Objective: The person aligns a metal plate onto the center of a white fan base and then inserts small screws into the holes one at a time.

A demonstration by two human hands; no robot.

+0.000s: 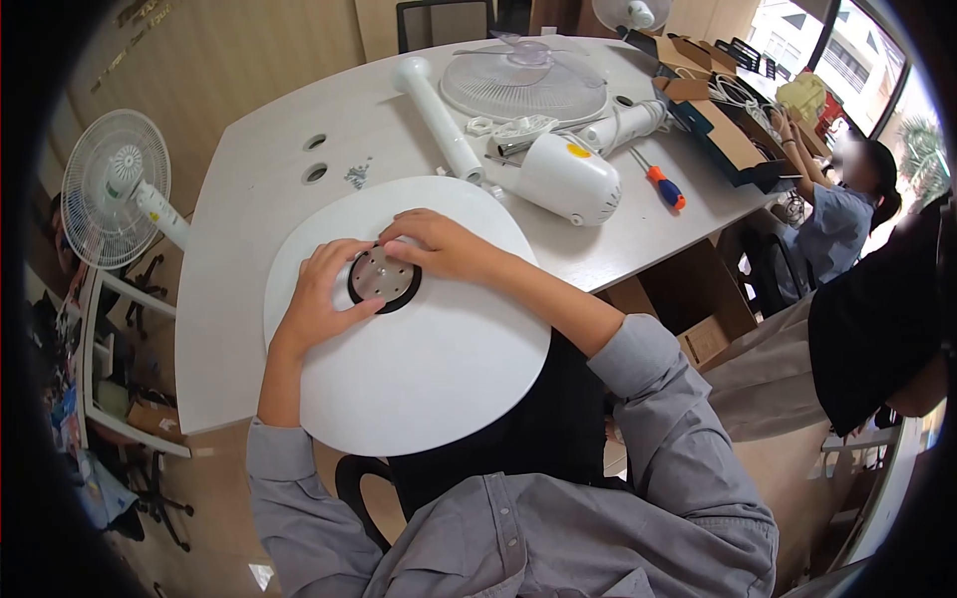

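A large white rounded base plate [429,374] lies at the table's near edge and partly overhangs it. At its upper middle sits a round metal disc [387,282] with small holes and a black rim. My left hand [324,294] curves round the disc's left side, its thumb at the lower rim. From the upper right, my right hand [437,244] rests on the rim, thumb over the metal. Both hands hold the disc between them. Beyond the plate lie a white tube [439,120] and a white fan motor housing [570,179] with a yellow sticker.
A fan grille [523,80] lies at the table's back. A screwdriver [660,184] is on the right, near open cardboard boxes [718,105]. A standing fan [120,184] is at the left. A seated person [842,214] and another person's dark top [877,309] are at the right.
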